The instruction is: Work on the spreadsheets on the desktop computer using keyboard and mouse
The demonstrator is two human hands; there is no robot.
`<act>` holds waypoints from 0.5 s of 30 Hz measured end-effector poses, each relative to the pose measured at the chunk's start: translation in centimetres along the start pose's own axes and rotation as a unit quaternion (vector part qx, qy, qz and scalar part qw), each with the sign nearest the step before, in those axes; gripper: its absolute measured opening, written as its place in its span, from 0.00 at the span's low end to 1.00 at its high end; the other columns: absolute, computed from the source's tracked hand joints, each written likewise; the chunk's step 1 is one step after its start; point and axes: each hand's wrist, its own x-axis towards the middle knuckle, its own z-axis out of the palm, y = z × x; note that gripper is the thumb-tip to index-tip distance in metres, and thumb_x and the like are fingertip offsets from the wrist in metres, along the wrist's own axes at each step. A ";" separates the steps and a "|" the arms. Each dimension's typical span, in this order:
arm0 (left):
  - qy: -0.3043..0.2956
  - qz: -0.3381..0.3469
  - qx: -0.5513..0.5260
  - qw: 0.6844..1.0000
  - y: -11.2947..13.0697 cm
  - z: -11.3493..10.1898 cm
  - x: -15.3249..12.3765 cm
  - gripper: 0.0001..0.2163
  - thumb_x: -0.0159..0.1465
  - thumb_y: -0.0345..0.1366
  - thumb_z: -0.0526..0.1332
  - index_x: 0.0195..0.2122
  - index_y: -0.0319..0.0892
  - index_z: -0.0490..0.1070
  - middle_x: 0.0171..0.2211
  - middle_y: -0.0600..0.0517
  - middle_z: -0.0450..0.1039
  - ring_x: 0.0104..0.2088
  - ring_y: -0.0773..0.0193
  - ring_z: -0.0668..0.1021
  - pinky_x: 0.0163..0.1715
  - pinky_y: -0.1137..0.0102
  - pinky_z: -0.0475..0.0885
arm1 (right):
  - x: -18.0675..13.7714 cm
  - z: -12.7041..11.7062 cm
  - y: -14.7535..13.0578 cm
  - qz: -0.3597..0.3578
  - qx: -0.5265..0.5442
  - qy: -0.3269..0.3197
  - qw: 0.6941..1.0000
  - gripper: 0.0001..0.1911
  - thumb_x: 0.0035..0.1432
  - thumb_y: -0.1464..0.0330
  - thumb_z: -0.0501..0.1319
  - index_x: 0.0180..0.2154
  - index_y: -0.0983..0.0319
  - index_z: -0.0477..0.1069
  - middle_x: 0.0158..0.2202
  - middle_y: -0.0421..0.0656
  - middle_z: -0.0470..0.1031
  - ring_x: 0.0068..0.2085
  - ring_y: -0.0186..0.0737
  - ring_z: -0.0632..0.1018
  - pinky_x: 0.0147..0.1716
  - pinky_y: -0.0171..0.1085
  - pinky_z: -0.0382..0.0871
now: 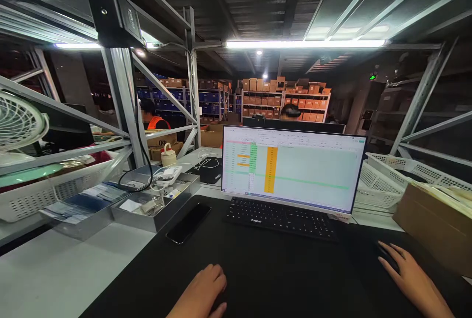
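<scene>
My right hand rests over a black computer mouse on the black desk mat; the mouse is mostly hidden and hard to see against the mat. Near the front edge of view, my left hand lies palm down on the mat, its fingers curled in with nothing visible in them. Ahead is a black keyboard, touched by neither hand. Behind it stands a monitor showing a spreadsheet with green and orange cells. A dark phone lies left of the keyboard.
Grey open boxes with papers and small items stand at left, near a cream-coloured jug and a white fan. At right are a cardboard box and white baskets. Other people sit beyond the monitor.
</scene>
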 end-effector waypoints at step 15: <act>0.052 0.037 0.010 0.998 -1.4 2.1 -0.3 0.11 0.61 0.40 0.60 0.45 0.47 0.69 0.50 0.47 0.69 0.48 0.55 0.72 0.51 0.60 0.69 | -0.3 0.4 1.1 -0.007 -0.041 -0.004 0.999 0.37 0.60 0.43 0.47 0.60 0.56 0.68 0.59 0.53 0.66 0.61 0.57 0.70 0.56 0.52 0.70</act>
